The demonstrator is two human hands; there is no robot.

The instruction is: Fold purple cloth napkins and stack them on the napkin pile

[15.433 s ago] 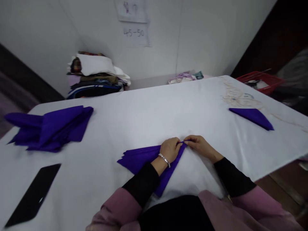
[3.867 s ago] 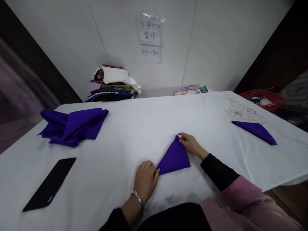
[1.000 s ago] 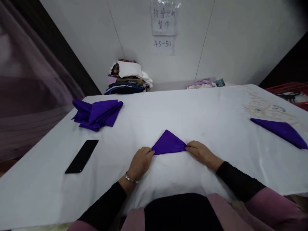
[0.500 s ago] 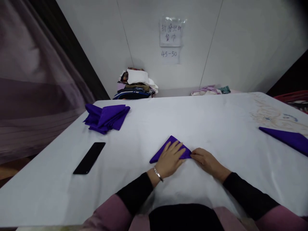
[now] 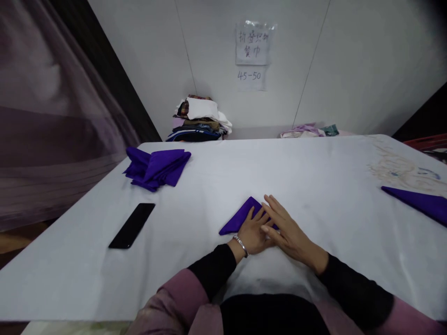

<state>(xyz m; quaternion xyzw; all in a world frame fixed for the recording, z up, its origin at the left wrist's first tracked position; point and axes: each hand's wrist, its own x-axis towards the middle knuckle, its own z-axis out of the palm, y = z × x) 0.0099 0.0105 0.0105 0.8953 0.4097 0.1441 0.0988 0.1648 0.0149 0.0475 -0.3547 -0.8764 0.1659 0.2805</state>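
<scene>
A purple cloth (image 5: 240, 217), folded into a triangle, lies on the white-covered table (image 5: 195, 279) in front of me. My left hand (image 5: 254, 232), with a silver bracelet at the wrist, rests on the cloth with its fingers spread. Over the right part of the cloth is my right hand (image 5: 288, 232), fingers stretched out and overlapping the left fingertips; nothing shows in its grip. The two hands cover the cloth's right corner in part.
Purple cloths (image 5: 157, 167) lie in a heap at the back left, with a black phone (image 5: 132, 225) nearer me. Another folded purple cloth (image 5: 419, 202) is at the right. Clothes (image 5: 200, 121) are stacked beyond the far edge.
My right hand has let go of the cloth's right corner, opened, and moved left over the cloth beside my left hand. The left hand has shifted slightly right and towards me.
</scene>
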